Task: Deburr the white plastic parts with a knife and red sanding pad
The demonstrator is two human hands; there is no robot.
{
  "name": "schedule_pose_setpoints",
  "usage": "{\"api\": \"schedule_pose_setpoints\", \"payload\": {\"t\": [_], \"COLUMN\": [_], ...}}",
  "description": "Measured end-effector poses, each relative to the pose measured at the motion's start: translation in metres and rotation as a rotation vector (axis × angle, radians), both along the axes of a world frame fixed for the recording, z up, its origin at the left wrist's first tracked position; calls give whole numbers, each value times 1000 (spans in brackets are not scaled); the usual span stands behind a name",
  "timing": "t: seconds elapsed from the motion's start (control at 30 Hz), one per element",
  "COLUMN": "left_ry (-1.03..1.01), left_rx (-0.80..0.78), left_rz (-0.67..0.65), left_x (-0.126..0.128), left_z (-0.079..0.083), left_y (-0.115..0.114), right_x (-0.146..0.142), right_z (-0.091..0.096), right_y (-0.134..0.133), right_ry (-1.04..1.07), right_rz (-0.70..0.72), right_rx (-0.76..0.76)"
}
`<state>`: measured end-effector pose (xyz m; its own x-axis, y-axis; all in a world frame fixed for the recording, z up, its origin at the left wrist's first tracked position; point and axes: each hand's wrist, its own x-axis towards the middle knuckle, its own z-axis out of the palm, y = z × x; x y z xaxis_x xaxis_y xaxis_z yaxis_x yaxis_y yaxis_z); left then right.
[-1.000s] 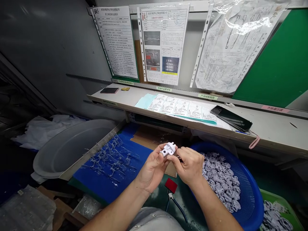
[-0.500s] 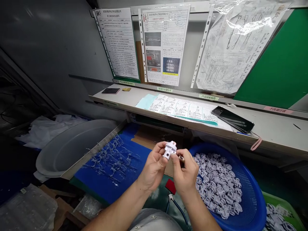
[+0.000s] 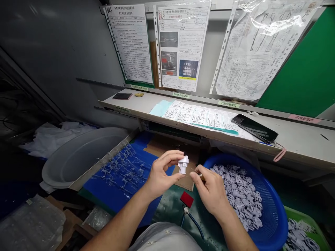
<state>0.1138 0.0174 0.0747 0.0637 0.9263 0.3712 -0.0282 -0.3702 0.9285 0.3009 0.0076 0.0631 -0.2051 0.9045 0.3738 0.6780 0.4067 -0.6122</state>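
My left hand (image 3: 161, 172) pinches a small white plastic part (image 3: 183, 164) between thumb and fingertips, held upright above the bench. My right hand (image 3: 210, 190) sits just to its right, apart from the part, fingers curled around a small dark tool whose tip shows near the thumb. Below my right hand is a blue round basket (image 3: 272, 223) filled with several more white plastic parts (image 3: 240, 195).
A blue mat (image 3: 117, 181) holds several clear plastic sprues. A grey basin (image 3: 78, 157) sits at left. Blue-handled cutters (image 3: 191, 218) and a red pad (image 3: 186, 199) lie near me. A shelf (image 3: 288, 139) carries papers and a black phone (image 3: 255, 128). A green basket (image 3: 306, 232) is at lower right.
My right hand has let go of the white part and drawn back to the right. My left hand has turned the part and holds it alone.
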Motion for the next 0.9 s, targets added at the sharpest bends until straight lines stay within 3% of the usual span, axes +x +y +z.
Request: {"api": "schedule_pose_setpoints", "payload": {"t": [0.2, 0.33, 0.47, 0.67, 0.77, 0.9], "left_ry": [92, 168, 190, 200, 202, 212], "left_rx": [-9, 36, 92, 104, 85, 114], "left_rz": [-72, -76, -97, -118, -108, -88], "left_x": [-3, -6, -6, -4, -4, -2], "left_z": [9, 9, 9, 12, 11, 10], "left_y": [-5, -4, -4, -3, -2, -1], "right_x": [1, 0, -2, 1, 2, 2], "right_z": [3, -2, -6, -3, -3, -2], "right_y": [5, 5, 2, 1, 1, 3], "right_ry": [-361, -449, -425, -390, -429, -150], "right_rz": [-79, -70, -12, -130, -75, 17], "right_rx": [156, 210, 176, 187, 138, -39]}}
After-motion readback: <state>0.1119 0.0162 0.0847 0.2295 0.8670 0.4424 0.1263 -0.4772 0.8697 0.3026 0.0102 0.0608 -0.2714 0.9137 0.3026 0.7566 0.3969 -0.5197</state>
